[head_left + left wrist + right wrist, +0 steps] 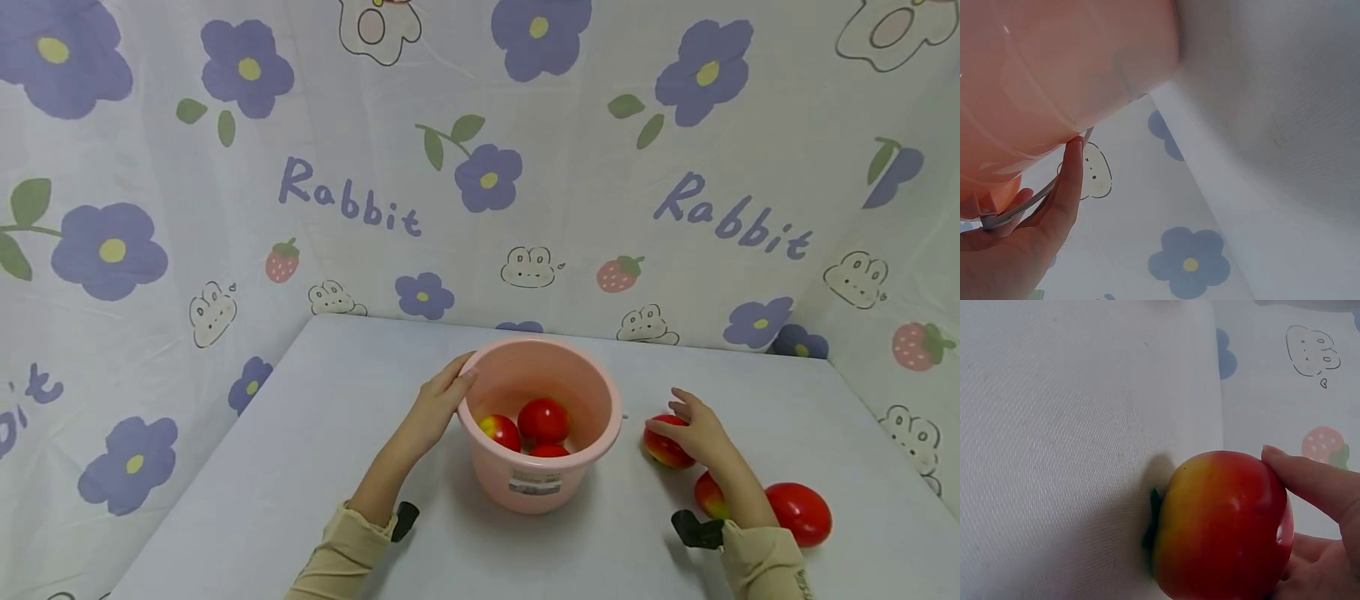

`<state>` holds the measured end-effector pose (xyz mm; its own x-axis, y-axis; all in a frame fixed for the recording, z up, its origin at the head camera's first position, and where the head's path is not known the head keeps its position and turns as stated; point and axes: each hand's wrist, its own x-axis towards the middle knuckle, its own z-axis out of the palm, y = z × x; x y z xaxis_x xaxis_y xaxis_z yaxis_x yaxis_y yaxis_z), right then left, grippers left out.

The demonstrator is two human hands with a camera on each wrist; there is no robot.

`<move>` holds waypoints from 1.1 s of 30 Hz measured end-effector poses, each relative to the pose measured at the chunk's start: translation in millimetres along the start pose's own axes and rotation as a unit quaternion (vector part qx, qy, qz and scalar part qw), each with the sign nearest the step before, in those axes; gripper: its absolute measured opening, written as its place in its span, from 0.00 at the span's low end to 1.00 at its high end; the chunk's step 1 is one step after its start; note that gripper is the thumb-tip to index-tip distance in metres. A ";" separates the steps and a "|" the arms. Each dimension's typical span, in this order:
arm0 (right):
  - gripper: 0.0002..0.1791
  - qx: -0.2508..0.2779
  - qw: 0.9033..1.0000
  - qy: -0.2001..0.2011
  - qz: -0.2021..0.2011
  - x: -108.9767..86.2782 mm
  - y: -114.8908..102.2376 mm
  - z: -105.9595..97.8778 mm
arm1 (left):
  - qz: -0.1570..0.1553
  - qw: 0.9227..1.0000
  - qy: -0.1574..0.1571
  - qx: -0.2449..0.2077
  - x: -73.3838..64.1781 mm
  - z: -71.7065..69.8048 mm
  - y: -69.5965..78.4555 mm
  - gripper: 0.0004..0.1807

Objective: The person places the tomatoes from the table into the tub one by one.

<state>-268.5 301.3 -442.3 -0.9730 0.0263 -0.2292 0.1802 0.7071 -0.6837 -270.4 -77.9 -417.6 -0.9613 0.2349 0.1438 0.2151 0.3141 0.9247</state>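
Observation:
A pink bucket (522, 483) stands on the table with several red apples (543, 421) inside. My left hand (442, 398) grips the left side of its rim, thumb on the inner edge. Outside the wall, the fingers reach past the bucket's thin grey handle (1019, 212) in the left wrist view. Over a red-and-yellow apple (667, 446) to the right of the bucket, my right hand (701, 429) spreads its thumb and fingers. In the right wrist view this apple (1225, 528) has its green leaf toward the table, and the thumb lies at its upper edge.
Beside my right forearm lie another red-and-yellow apple (709, 496) and a larger red fruit (801, 515). The white table (330, 392) backs onto a curtain (450, 275) printed with flowers and rabbits, which also runs along both sides.

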 end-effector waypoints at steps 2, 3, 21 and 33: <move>0.49 0.003 1.000 0.000 0.005 0.7 0.8 0.0 | 0.001 1.000 -0.002 -0.003 0.0 0.1 -0.2 0.27; 0.49 0.006 1.000 0.000 0.008 1.3 1.3 0.0 | 0.002 1.000 -0.002 -0.004 0.0 0.2 -0.3 0.27; 0.49 0.071 0.997 0.024 -0.002 1.1 0.6 -3.3 | 0.001 1.000 -0.002 0.004 2.2 -0.3 2.3 0.26; 0.47 0.077 0.996 0.030 -0.015 -3.3 -4.7 -3.7 | -0.001 1.000 -0.002 0.002 1.4 -0.2 2.4 0.26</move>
<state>-266.7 300.5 -435.8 -0.9846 0.0524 -0.1671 0.1654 0.5911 -0.7895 -271.3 -77.0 -415.2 -0.9612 0.2379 0.1398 0.2131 0.3180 0.9238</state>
